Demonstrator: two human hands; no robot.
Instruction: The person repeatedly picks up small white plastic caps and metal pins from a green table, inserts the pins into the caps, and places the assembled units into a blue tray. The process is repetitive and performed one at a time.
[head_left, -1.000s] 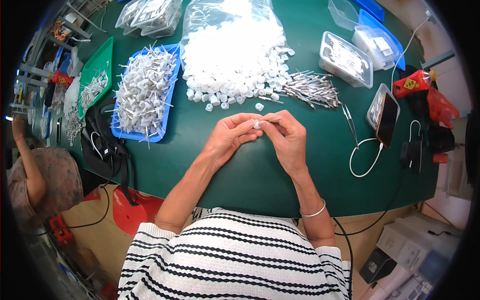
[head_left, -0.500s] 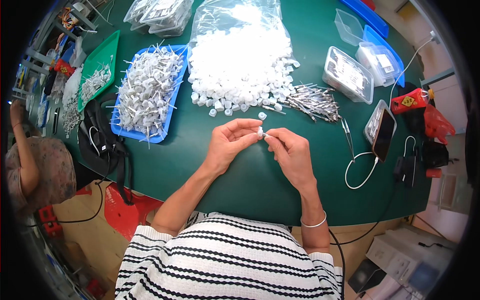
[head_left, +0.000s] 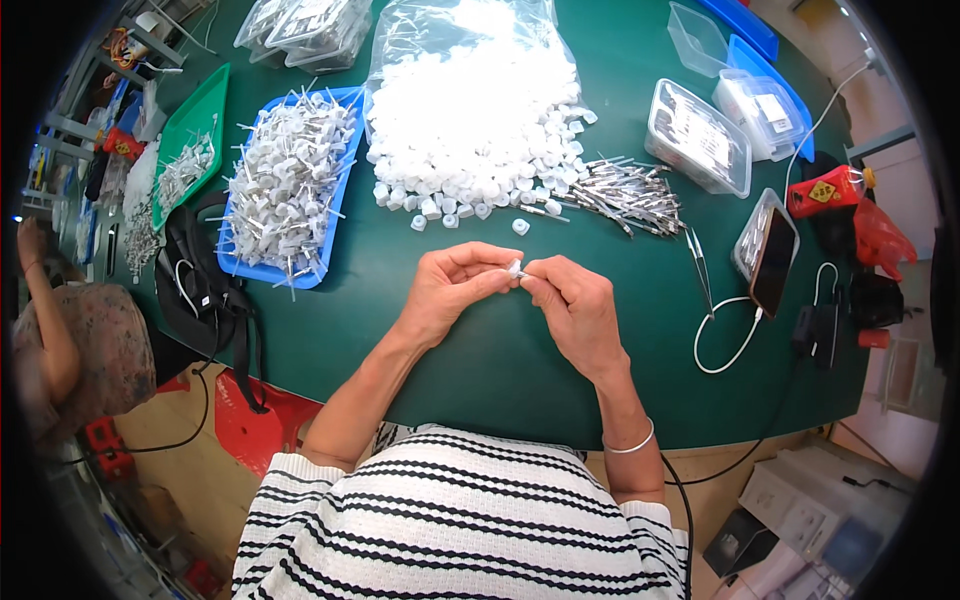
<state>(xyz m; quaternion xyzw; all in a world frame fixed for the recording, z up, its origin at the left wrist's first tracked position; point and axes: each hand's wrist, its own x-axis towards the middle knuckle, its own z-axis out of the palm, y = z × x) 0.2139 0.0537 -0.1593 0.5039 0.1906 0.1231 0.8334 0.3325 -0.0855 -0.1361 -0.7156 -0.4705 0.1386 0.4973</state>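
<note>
My left hand (head_left: 447, 290) pinches a small white plastic cap (head_left: 515, 267) between thumb and fingers above the green table. My right hand (head_left: 577, 305) is closed on a thin metal pin (head_left: 524, 274), whose tip meets the cap; how deep it sits is hidden by the fingertips. Just beyond my hands lies a loose white cap (head_left: 520, 227). Farther off, a heap of white caps (head_left: 470, 140) spills from a clear plastic bag (head_left: 395, 35). A pile of metal pins (head_left: 630, 195) lies to the right of the heap.
At left stand a blue tray (head_left: 313, 277) of capped pins and a green tray (head_left: 215, 95). Tweezers (head_left: 699, 265), a phone (head_left: 773, 262) with a white cable and clear boxes (head_left: 700, 135) lie right. A black bag (head_left: 195, 270) hangs at the left edge, near another person's arm (head_left: 55, 320).
Both hands have shifted very slightly left and drawn closer together, with the cap and pin still between them. The whole scene is shifted a little by a small head movement.
</note>
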